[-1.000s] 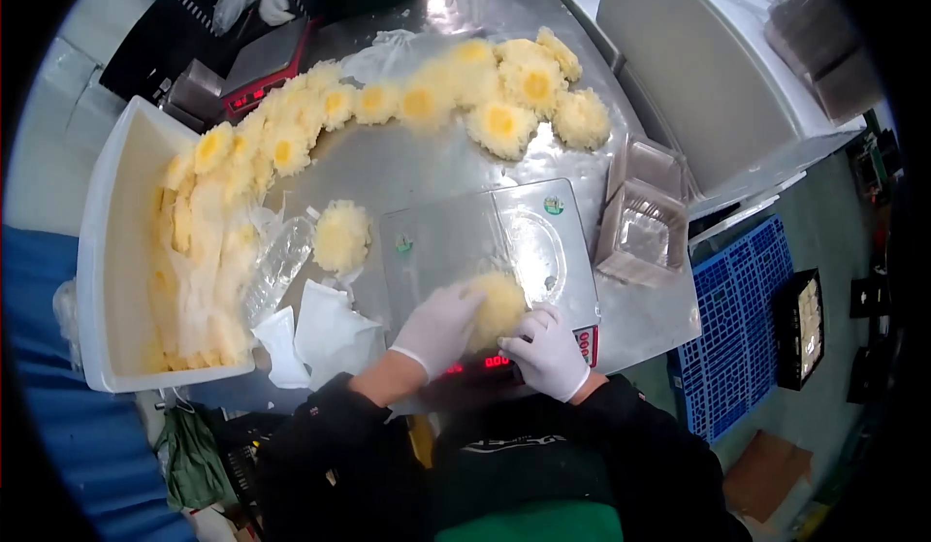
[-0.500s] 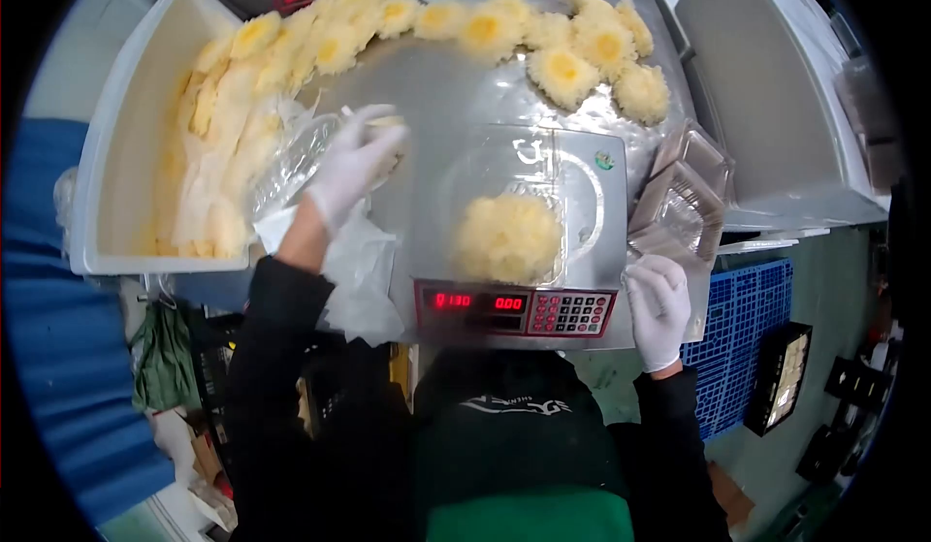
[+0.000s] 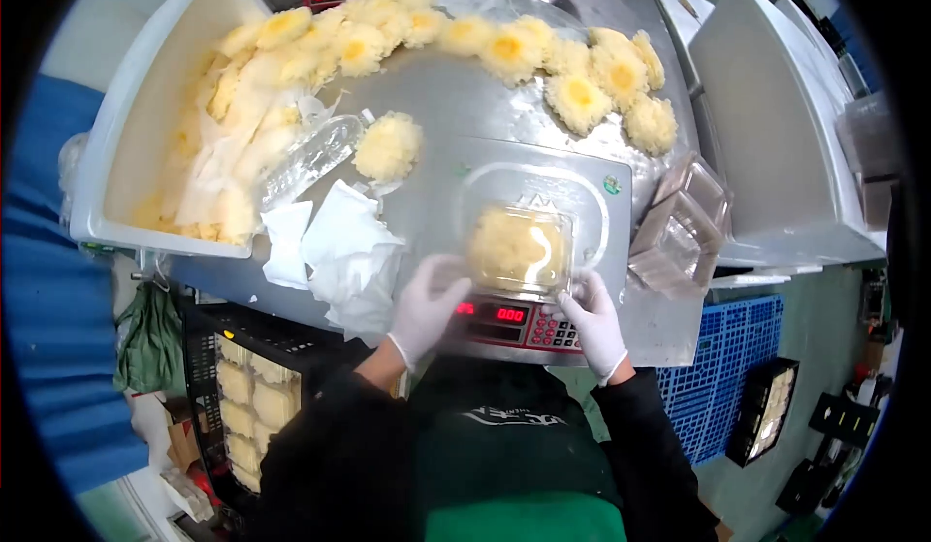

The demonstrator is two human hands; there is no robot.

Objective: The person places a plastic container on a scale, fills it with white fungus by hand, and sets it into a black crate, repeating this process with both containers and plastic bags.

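Observation:
On the metal scale (image 3: 601, 222) sits a clear plastic box (image 3: 562, 275) with a pale yellow frilly clump (image 3: 514, 241), like snow fungus, inside; its lid lies over the clump. My right hand (image 3: 593, 324), in a white glove, has its thumb and fingers closed at the box's near right corner. At the near left of the box, my gloved left hand (image 3: 427, 302) is slightly blurred, thumb apart from the fingers, holding nothing visible. It covers part of the scale's red display panel (image 3: 504, 324). Another frilly clump (image 3: 388, 146) rests on the table, left of the scale.
A white foam bin (image 3: 121, 174) with more clumps stands at left, beside crumpled white wrappers (image 3: 349, 237). Several clumps (image 3: 577, 101) line the table's far side. Stacked clear boxes (image 3: 679, 227) are right of the scale. A black crate (image 3: 199, 377) with filled boxes sits below left.
My left hand has come back from the table's left side to the scale, and a clump now shows there. My right hand has moved left onto the box. The lid now covers the clump.

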